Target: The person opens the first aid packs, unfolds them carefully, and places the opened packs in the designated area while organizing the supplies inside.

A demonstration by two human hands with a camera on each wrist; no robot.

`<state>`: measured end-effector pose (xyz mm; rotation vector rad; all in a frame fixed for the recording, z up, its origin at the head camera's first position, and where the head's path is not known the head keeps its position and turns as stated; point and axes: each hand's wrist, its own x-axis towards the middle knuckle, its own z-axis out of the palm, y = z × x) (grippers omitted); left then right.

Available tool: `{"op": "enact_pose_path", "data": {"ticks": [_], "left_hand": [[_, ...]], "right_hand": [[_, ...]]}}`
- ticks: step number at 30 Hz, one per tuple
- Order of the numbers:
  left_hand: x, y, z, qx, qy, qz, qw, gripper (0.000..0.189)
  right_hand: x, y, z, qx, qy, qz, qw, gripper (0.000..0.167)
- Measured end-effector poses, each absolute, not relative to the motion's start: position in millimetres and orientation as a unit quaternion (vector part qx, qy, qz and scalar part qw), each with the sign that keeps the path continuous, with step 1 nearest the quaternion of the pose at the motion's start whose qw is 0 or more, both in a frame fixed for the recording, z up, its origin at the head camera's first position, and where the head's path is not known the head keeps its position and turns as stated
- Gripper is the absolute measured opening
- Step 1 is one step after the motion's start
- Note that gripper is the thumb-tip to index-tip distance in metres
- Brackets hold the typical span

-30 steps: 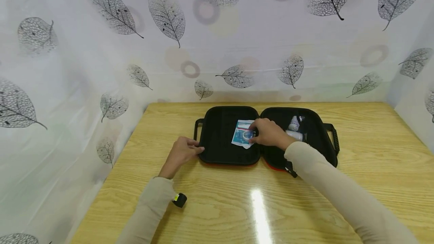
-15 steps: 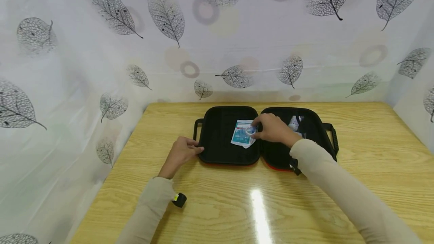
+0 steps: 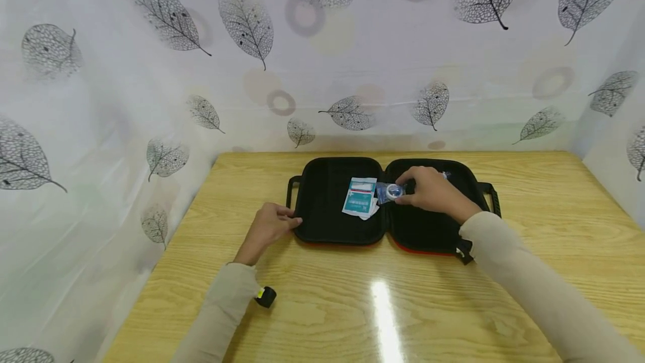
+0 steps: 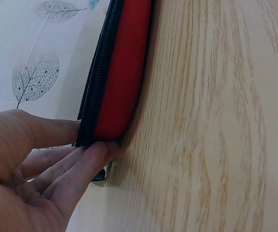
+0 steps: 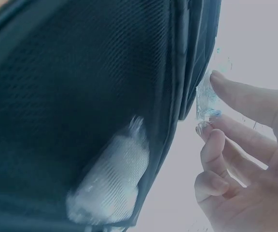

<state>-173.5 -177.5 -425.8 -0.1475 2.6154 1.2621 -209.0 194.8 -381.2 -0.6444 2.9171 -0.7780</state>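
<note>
A black case with a red outer shell lies unfolded on the table, its left half (image 3: 322, 200) and right half (image 3: 428, 234) side by side. My left hand (image 3: 269, 229) pinches the left half's near corner between thumb and fingers; the red side (image 4: 124, 72) and zipper show in the left wrist view. Over the hinge, my right hand (image 3: 430, 192) pinches a clear plastic packet (image 3: 390, 192) with a white ring-shaped roll inside. Teal-and-white sachets (image 3: 360, 198) lie in the left half, close to the packet.
A clear-wrapped white roll (image 5: 112, 179) sits behind mesh in the right half. Carry handles stick out at the left (image 3: 292, 192) and right (image 3: 491, 198) ends. A leaf-patterned sheet (image 3: 322, 71) hangs behind the wooden table (image 3: 322, 301).
My right hand has drawn the clear packet rightward, off the sachets and over to the hinge. The sachets stay in the left half. My left hand has kept its place at the corner.
</note>
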Motion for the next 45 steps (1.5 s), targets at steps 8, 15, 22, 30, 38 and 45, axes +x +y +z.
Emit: {"op": "enact_pose_path", "data": {"ticks": [8, 15, 22, 30, 38, 45], "left_hand": [[-173, -177, -424, -0.044, 0.892, 0.434, 0.116, 0.039], [-174, -176, -423, -0.041, 0.895, 0.429, 0.114, 0.039], [-173, -177, -423, -0.046, 0.894, 0.429, 0.118, 0.040], [-173, -178, -423, -0.050, 0.892, 0.433, 0.121, 0.039], [-173, -177, -423, -0.050, 0.894, 0.429, 0.118, 0.038], [-173, -176, -423, -0.052, 0.890, 0.436, 0.120, 0.037]], "right_hand": [[-195, 233, -379, -0.184, 0.950, -0.251, 0.026, 0.040], [-183, 268, -375, -0.155, 0.952, -0.260, 0.047, 0.043], [-171, 300, -378, -0.136, 0.957, -0.251, 0.057, 0.044], [-162, 324, -382, -0.126, 0.959, -0.245, 0.068, 0.044], [-160, 328, -385, -0.128, 0.959, -0.240, 0.078, 0.040], [-158, 325, -393, -0.137, 0.961, -0.228, 0.080, 0.034]]}}
